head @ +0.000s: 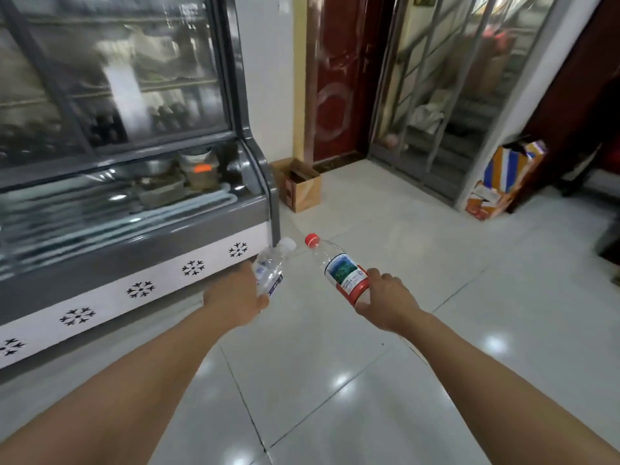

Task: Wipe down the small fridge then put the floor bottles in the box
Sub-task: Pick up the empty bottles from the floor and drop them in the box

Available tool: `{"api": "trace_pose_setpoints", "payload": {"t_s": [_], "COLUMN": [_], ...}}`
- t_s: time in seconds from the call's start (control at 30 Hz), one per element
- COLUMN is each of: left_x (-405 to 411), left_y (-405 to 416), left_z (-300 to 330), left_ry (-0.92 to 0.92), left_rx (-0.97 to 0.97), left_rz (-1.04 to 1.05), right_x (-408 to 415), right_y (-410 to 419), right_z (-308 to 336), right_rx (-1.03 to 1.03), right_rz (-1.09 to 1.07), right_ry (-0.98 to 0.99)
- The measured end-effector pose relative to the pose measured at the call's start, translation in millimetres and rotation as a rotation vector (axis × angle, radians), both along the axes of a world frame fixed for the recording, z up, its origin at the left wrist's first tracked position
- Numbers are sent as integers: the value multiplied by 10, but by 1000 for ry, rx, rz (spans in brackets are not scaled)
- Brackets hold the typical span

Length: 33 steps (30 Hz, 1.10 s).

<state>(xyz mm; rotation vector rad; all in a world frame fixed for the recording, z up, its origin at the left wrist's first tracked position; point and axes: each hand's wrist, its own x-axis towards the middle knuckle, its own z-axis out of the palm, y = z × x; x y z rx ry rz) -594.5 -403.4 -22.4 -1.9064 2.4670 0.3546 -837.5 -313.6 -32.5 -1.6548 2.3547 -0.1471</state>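
My left hand [235, 297] grips a clear plastic bottle with a white cap [271, 263] by its base. My right hand [385, 302] grips a clear bottle with a red cap and red-and-green label [339, 266], also by its lower end. Both bottles point forward and up, above the tiled floor. An open brown cardboard box [300, 186] stands on the floor ahead, between the fridge's right end and a dark red door. The grey display fridge [134, 213], with a glass front and a white snowflake-patterned base, fills the left side.
A dark red door [335, 78] and a metal-barred gate [453, 95] stand at the back. A colourful striped carton [503, 176] leans by the gate's right post. Something dark sits at the right edge. Glossy white floor tiles [335, 380] stretch between me and the box.
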Motion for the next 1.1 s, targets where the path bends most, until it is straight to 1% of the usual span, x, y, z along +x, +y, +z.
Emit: {"api": "trace_pose_setpoints", "payload": {"t_s": [0.1,0.2,0.6,0.83,0.97,1.1], "left_x": [-545,-1044,-2848,-3857,-4472,-4934], "left_y": [-327,-746,-2847,-3966,-4614,-5204], "left_z": [33,17,55,96,107,107], "left_ry": [-31,-31,14,11,28,32], "left_rx": [-33,-21,-3,12,18,44], "left_rz": [-70,-114,-177,-158,-81,-9], "right_x": [-492,-943,-2604,-3681,-4385,-4967], "right_y": [-214,-569,-2432,-3629,-4483,-5315], "right_z": [19,26,225,146,138,179], "right_rx": [-2,-3,-29,-17,-42,-19], "right_rz": [-41,-68,-128,-98,-22,48], "right_ry": [11,27,43,55,75,92]}}
